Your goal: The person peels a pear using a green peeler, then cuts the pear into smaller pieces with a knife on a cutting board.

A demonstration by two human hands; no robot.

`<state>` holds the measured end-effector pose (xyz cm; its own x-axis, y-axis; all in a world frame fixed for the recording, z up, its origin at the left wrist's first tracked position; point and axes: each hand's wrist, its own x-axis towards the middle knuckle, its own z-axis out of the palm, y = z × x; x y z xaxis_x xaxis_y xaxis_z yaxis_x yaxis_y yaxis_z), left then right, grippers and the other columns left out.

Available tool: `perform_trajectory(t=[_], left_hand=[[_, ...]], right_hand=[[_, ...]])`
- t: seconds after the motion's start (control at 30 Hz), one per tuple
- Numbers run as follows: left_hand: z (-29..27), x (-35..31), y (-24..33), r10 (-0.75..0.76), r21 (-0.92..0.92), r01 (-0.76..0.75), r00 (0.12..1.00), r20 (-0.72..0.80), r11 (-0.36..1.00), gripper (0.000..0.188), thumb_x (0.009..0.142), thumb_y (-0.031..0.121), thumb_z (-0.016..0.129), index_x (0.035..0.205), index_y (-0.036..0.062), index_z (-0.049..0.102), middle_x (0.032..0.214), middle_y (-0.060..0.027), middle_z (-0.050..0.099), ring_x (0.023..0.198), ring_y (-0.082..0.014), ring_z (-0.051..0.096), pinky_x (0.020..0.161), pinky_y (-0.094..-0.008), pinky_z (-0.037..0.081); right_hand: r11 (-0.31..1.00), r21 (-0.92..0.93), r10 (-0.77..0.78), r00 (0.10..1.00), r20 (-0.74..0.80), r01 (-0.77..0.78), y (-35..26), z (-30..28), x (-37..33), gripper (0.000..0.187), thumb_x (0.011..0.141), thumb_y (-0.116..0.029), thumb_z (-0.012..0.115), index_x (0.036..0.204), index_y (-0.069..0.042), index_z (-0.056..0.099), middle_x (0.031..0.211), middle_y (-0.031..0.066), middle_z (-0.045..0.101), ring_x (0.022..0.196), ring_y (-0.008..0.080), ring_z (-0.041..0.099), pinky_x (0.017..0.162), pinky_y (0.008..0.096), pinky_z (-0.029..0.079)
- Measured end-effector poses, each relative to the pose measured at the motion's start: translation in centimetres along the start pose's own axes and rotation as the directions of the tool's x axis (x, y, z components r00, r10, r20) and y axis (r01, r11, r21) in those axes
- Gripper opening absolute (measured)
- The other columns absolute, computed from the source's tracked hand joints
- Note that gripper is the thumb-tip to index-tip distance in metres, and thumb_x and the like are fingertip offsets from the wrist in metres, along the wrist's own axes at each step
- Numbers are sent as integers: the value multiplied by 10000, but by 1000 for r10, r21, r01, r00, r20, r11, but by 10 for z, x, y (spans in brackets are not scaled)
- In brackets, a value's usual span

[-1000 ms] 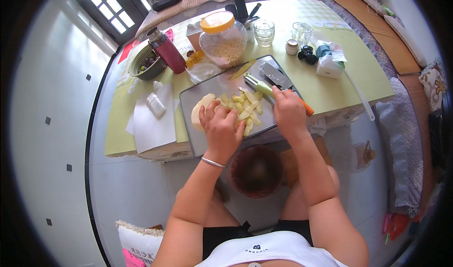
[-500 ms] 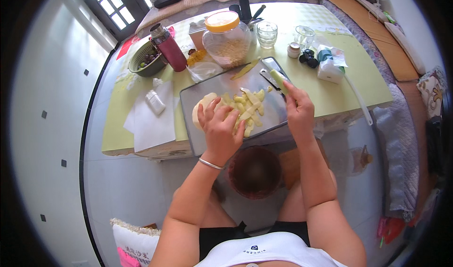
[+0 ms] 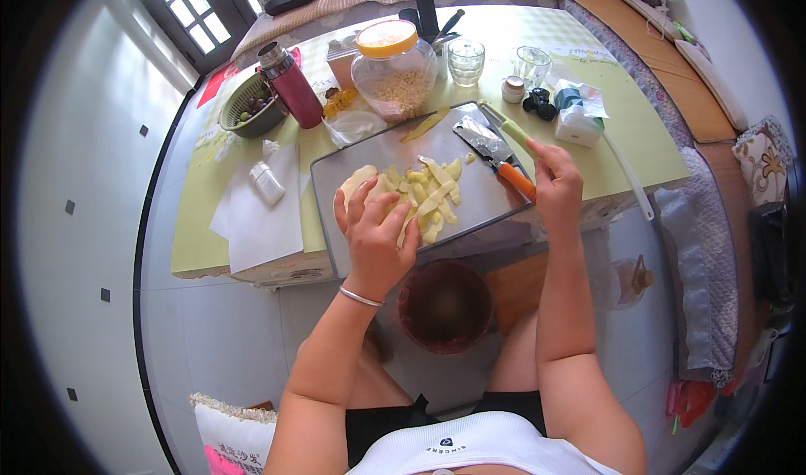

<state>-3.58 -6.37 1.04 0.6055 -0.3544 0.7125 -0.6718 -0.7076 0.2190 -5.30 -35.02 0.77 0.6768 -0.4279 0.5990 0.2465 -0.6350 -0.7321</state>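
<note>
My left hand [image 3: 375, 238] has its fingers spread and curved over the left part of a grey cutting board [image 3: 484, 200]. Under and beside its fingertips lies a large pale peeled piece [image 3: 361, 175]; whether they press on it I cannot tell. Pale yellowish strips and chunks [image 3: 437, 194] are heaped to the right of that hand. At the board's right edge, my right hand [image 3: 558, 181] is closed round a slim green-handled tool [image 3: 510, 127] that points away to the left. A broad-bladed kitchen tool with an orange handle [image 3: 514, 178] rests on the board beside it.
Behind the board stand a jar with a yellow lid [image 3: 395, 76], a red thermos [image 3: 291, 89] and a green basket of fruit [image 3: 252, 106]. Glasses [image 3: 466, 62] and a tissue pack [image 3: 579, 122] are at the back right. A dark red bucket [image 3: 445, 307] stands between my knees.
My right hand has moved right and slightly nearer with the green-handled tool, uncovering the orange handle. My left hand has shifted slightly left, and its fingers have spread.
</note>
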Motion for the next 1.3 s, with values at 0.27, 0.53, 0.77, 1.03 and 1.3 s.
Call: perform_trajectory(t=[0.27,0.53,0.77,1.03,1.3], left_hand=[[-3,1,0,11,-17,-11,1000,-17,1000,219,778,137,784,996,128,765,1109,-33,685,1332,-330,521,1231,-563,180],[-4,-1,-3,13,-30,-14,999,-31,999,215,775,150,760,984,100,765,1104,-55,685,1330,-338,516,1225,-583,171],[-5,-2,-4,4,-25,-5,1000,-19,1000,210,781,137,755,987,100,766,1105,-55,687,1334,-338,514,1225,-585,171],[-4,-3,-3,5,-13,-5,1000,-5,1000,207,788,130,754,992,98,768,1103,-53,690,1335,-339,515,1224,-582,174],[2,2,-1,32,-21,-32,999,3,999,202,783,126,756,983,101,764,1118,-57,687,1330,-341,520,1221,-576,173]], right_hand=[[996,50,81,996,-37,-79,4,-2,2,331,933,72,615,1212,-50,744,1055,131,703,875,192,656,785,297,521],[998,30,52,996,68,-54,-10,5,-1,344,934,46,589,1236,-36,731,1115,125,711,1019,217,672,905,316,516],[998,-6,-63,996,63,64,-19,15,-7,318,928,55,577,1203,0,726,1121,188,697,995,306,695,889,372,545],[998,37,-55,997,61,53,-32,17,-9,322,922,79,597,1205,-4,726,1139,174,691,929,242,709,785,345,592],[938,-218,-216,947,236,268,-27,34,-19,332,845,30,659,1151,-57,754,1158,168,705,1027,371,666,927,424,542]])
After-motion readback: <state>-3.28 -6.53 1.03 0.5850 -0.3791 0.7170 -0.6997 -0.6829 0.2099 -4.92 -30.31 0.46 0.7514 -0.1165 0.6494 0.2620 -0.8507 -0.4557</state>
